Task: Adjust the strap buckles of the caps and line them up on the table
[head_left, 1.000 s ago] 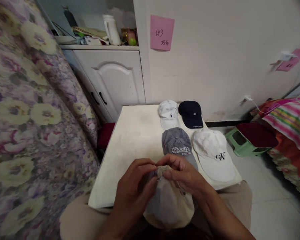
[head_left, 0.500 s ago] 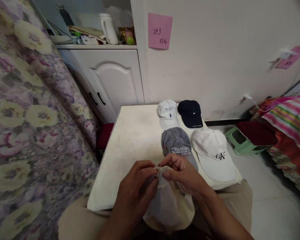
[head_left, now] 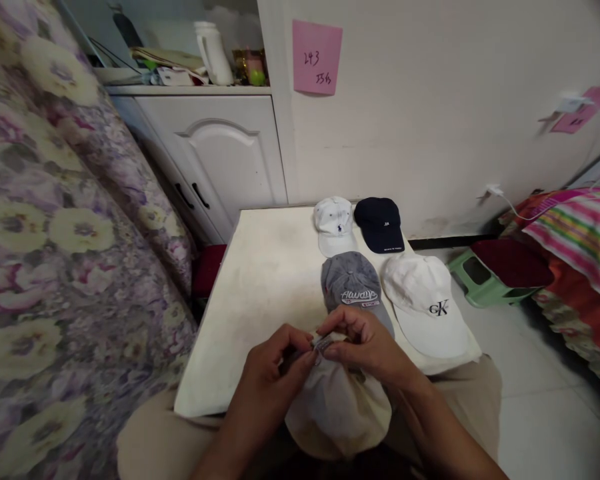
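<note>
A pale beige cap [head_left: 337, 413] is held above my lap at the table's near edge, its crown toward me. My left hand [head_left: 275, 370] pinches the cap's edge from the left, thumb against fingers. From the right, my right hand [head_left: 365, 343] grips the same edge with thumb and forefinger. A small strap or buckle seems to lie between the fingertips, mostly covered. Just beyond my hands lies a grey cap [head_left: 350, 277] with white lettering. To its right sits a white cap [head_left: 425, 307] marked CK.
Farther back on the cream-topped table [head_left: 260, 280] are a small white cap [head_left: 335, 223] and a navy cap [head_left: 380, 223]. A floral curtain [head_left: 80, 233] hangs at left, a white cabinet [head_left: 225, 147] stands behind. A green stool [head_left: 473, 280] is at right.
My fingertips have shifted slightly on the cap's edge, and the left thumb and fingers are closer to the right hand. The view has moved a little; the other caps lie as before.
</note>
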The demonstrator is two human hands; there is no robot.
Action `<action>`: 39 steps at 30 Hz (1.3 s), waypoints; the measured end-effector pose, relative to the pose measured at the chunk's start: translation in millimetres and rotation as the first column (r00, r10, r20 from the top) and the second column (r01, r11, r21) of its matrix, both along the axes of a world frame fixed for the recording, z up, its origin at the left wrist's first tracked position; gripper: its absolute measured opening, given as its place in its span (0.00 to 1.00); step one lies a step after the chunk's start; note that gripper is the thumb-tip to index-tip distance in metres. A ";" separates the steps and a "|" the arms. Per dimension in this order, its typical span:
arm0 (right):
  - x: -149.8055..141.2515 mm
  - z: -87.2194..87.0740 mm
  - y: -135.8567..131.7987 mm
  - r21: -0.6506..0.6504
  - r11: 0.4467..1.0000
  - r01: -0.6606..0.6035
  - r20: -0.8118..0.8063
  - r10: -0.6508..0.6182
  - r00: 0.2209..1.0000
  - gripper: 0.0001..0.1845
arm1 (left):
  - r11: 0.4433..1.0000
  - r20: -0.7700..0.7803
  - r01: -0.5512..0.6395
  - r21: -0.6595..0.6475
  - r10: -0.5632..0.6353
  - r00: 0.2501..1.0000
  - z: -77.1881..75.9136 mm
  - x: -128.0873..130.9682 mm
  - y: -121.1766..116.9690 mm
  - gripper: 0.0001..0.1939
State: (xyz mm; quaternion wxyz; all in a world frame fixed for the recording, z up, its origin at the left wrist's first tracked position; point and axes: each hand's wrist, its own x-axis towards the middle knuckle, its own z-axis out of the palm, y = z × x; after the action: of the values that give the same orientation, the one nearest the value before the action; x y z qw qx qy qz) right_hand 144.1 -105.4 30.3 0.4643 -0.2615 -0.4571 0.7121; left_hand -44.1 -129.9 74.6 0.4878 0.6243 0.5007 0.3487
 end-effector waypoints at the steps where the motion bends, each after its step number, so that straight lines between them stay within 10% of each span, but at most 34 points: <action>1: 0.3 0.0 -0.2 0.000 1.000 0.001 0.005 -0.001 1.000 0.13 | 1.000 0.020 -0.017 -0.008 0.017 1.000 -0.3 0.7 0.0 0.10; 27: 4.9 1.2 0.6 -0.027 0.999 0.020 0.033 -0.019 0.999 0.14 | 0.990 0.066 -0.098 -0.098 0.105 0.992 -5.4 11.6 1.8 0.09; 39: 10.0 -4.0 0.5 0.018 1.000 0.020 0.092 -0.022 0.995 0.13 | 0.988 0.042 0.111 -0.112 -0.106 0.993 -4.2 -1.2 5.9 0.10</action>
State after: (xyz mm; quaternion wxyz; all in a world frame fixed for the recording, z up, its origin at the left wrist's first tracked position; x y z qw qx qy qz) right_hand 154.1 -104.9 26.4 0.4525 -0.2949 -0.4815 0.6902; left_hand -45.3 -123.9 70.4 0.5499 0.6153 0.4763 0.3035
